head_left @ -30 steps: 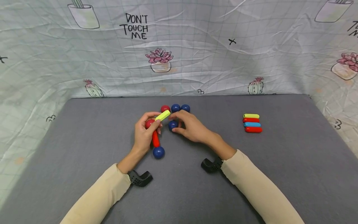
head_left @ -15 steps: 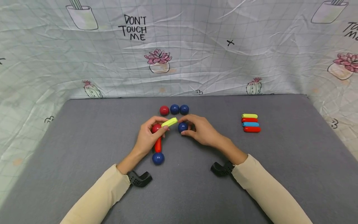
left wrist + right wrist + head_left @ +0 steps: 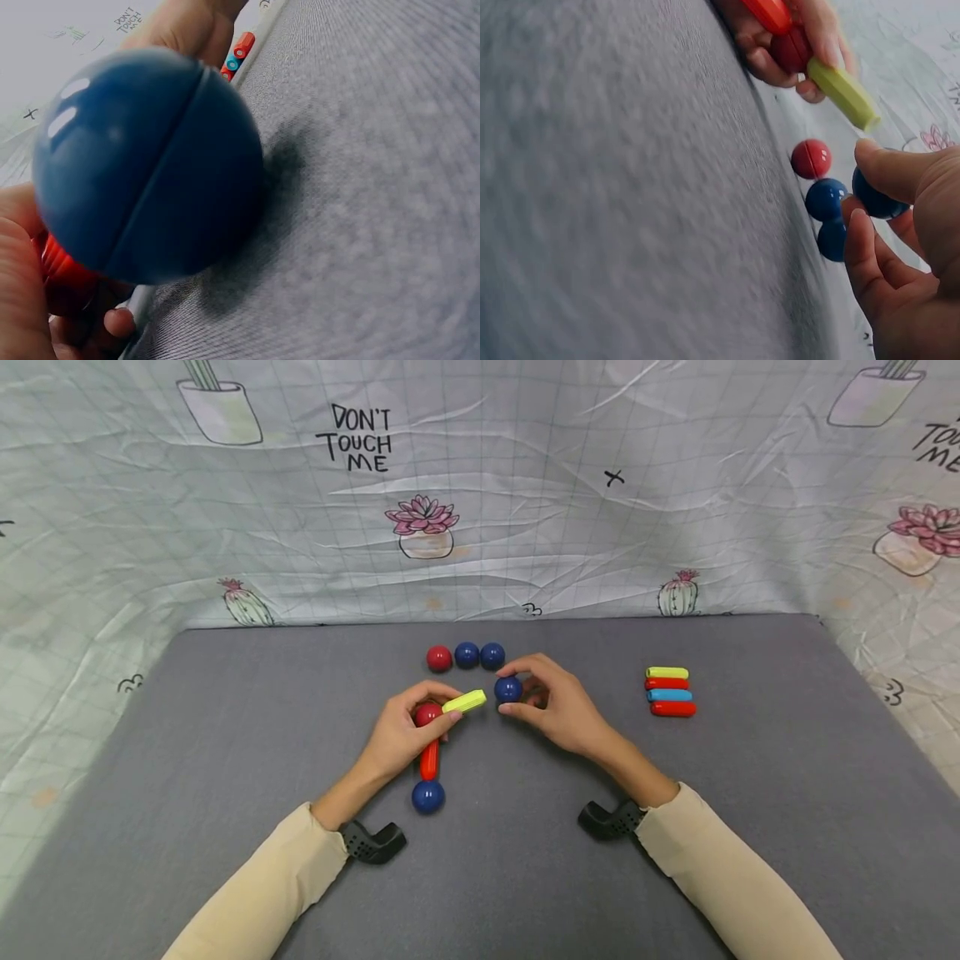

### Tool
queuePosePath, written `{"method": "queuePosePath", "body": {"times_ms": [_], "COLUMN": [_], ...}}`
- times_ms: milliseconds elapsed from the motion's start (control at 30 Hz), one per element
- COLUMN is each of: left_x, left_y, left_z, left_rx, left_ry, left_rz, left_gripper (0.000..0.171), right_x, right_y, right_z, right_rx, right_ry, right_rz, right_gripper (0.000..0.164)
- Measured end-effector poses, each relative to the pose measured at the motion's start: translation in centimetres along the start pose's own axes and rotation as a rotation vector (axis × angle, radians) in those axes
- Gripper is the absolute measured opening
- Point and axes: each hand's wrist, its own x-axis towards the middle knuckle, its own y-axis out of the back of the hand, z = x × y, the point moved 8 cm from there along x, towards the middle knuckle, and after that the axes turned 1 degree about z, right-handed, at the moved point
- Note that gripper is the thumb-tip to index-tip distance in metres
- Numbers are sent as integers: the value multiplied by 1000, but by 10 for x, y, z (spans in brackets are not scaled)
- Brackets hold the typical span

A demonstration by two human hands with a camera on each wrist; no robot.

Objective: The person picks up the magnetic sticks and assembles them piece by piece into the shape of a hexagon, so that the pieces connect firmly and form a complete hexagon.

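Observation:
My left hand (image 3: 401,731) grips a joined piece at its red ball (image 3: 427,714), thumb along the yellow rod (image 3: 465,701) that points right from that ball. From the same ball a red rod (image 3: 429,760) runs toward me and ends in a blue ball (image 3: 428,797). That blue ball (image 3: 150,165) fills much of the left wrist view. Between thumb and fingertips, my right hand (image 3: 558,706) pinches a separate blue ball (image 3: 508,689), a short gap from the yellow rod's free end. In the right wrist view the thumb partly hides this ball (image 3: 877,196).
Beyond the hands, a loose red ball (image 3: 439,658) and two blue balls (image 3: 467,654) sit in a row on the grey table (image 3: 300,693). Several short rods (image 3: 670,695), yellow, red and blue, lie stacked side by side at the right. A printed cloth (image 3: 525,510) hangs behind.
Both hands have shifted right, the left one bringing the joined piece slightly nearer me. The right hand has carried its blue ball to the right, and lately a little away from me.

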Motion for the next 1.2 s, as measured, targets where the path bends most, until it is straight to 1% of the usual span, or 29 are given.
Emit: {"method": "queuePosePath", "body": {"times_ms": [133, 333, 433, 567, 767, 967, 1100, 1200], "left_x": [-1, -1, -1, -1, -1, -1, 0, 1], "left_y": [-1, -1, -2, -2, -2, -4, -5, -4], "left_z": [1, 7, 9, 9, 9, 8, 4, -10], "left_rx": [39, 127, 143, 150, 157, 165, 124, 85], "left_ry": [5, -24, -29, -30, -38, -34, -23, -6], "left_rz": [-1, 16, 18, 16, 8, -22, -55, -72], "left_gripper": [22, 22, 22, 22, 21, 22, 24, 26], "right_x": [0, -1, -1, 0, 0, 0, 0, -1], "right_y": [-3, -2, -3, -3, -7, -9, -12, -14], "right_z": [-2, -3, -4, -6, -10, -12, -14, -15], "right_rx": [16, 44, 29, 9, -4, -11, -24, -38], "right_ry": [9, 16, 25, 43, 60, 65, 89, 97], "right_rz": [1, 18, 25, 26, 6, 5, -7, -13], "right_gripper": [40, 40, 40, 40, 41, 41, 42, 44]}}
